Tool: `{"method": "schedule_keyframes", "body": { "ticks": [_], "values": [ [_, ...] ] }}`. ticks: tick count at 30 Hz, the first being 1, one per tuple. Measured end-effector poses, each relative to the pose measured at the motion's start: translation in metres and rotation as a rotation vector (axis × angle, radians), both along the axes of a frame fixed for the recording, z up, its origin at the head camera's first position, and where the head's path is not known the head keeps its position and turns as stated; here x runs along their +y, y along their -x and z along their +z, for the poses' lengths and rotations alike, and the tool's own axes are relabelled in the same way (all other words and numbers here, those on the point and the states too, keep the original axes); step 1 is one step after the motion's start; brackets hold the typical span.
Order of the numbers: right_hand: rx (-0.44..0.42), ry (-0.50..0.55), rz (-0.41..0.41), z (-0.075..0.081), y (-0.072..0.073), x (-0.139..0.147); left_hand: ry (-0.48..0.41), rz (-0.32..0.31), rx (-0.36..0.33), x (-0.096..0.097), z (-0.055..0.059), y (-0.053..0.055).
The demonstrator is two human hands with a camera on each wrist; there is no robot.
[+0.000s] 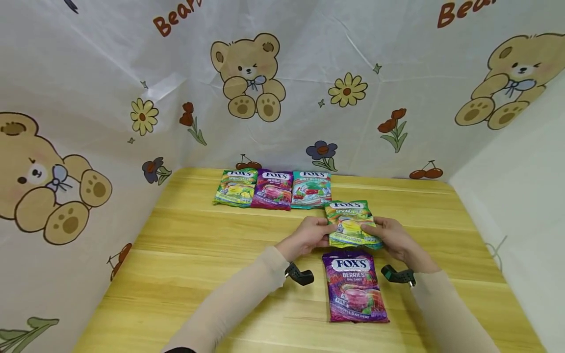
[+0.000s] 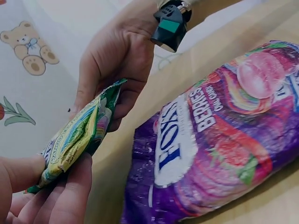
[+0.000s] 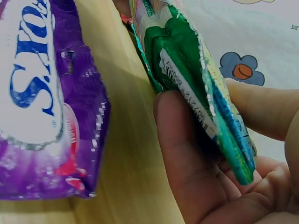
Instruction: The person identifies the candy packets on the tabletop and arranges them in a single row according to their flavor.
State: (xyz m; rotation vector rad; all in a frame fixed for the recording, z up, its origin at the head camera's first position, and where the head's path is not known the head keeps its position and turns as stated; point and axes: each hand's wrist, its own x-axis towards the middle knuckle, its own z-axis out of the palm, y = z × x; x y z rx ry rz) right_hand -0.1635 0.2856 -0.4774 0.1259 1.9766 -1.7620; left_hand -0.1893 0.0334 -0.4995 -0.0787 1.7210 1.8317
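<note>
Both hands hold a green and yellow candy bag marked "Spring Tea" above the table. My left hand pinches its left side, thumb on the front and fingers behind. On the opposite side, my right hand grips the edge the same way. The bag's back and white label show in the right wrist view. A blue-green edge peeks out at its lower right corner; whether that belongs to another bag I cannot tell. Just below the hands, a purple "Berries" candy bag lies face up on the table, untouched.
At the back of the wooden table lie a green bag, a purple bag and a teal "Mint Blossom" bag, side by side. A bear-printed cloth hangs behind them. A white wall bounds the right.
</note>
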Motion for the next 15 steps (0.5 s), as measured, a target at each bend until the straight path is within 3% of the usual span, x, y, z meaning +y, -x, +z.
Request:
{"method": "schedule_keyframes", "body": {
  "ticks": [9,15],
  "values": [
    [0.017,0.001,-0.003,0.003,0.010,0.005,0.043,0.002,0.016,0.005,0.005,0.017],
    [0.021,0.001,-0.021,0.003,0.020,0.006,0.047,0.016,-0.010,0.007,0.006,0.031]
  ]
}}
